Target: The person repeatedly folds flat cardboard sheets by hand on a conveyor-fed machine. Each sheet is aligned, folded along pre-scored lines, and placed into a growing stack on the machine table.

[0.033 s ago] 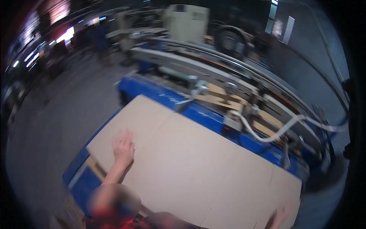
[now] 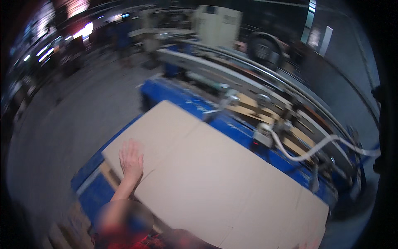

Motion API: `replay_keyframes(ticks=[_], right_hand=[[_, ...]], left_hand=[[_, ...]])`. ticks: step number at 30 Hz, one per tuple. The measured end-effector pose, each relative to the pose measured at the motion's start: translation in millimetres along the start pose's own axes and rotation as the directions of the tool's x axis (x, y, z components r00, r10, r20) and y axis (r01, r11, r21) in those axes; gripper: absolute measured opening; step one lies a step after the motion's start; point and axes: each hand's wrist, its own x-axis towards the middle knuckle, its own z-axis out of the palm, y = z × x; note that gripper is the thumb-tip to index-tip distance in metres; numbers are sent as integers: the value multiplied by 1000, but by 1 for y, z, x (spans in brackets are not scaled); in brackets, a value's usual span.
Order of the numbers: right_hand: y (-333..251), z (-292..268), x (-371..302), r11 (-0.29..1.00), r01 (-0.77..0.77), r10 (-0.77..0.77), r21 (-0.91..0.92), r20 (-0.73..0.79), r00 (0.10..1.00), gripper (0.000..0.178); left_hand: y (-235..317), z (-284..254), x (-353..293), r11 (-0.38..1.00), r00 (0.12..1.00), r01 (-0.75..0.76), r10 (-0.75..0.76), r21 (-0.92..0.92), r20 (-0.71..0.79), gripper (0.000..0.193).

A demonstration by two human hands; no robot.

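One large cardboard sheet [image 2: 224,182] is lying on the blue counter [image 2: 159,88], beside the machine [image 2: 253,81]. In the head view, the left hand [image 2: 131,157] is stretching flat over it, fingers extended, gripping nothing, and sitting nearer the sheet's left corner than before. The right hand [image 2: 309,245] is slipping almost below the frame, its grip impossible to tell; the left is probably doing the steadying.

Dim overall, glaring lights [image 2: 85,30] upper left; motion blur, edges darkened
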Motion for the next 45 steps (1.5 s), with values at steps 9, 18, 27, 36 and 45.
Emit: replay_keyframes(ticks=[9,18,27,36,45], right_hand=[[-102,28,-16,994,98,-104,51,141,984,42],[-134,27,-27,979,3,-37,202,165,986,41],[-57,-24,-76,716,-389,416,579,94,905,42],[57,-121,-183,-214,-164,788,963,269,554,44],[31,-114,-215,35,-300,734,953,179,655,37]], left_hand=[[-78,30,-66,563,681,724,-672,-397,290,94],[-38,-29,-28,464,637,770,-531,-438,558,77],[-39,-51,-20,332,689,713,-494,-618,530,73],[-47,-85,7,1,787,108,-611,-994,85,79],[-52,-103,3,-126,946,289,-115,-949,303,75]])
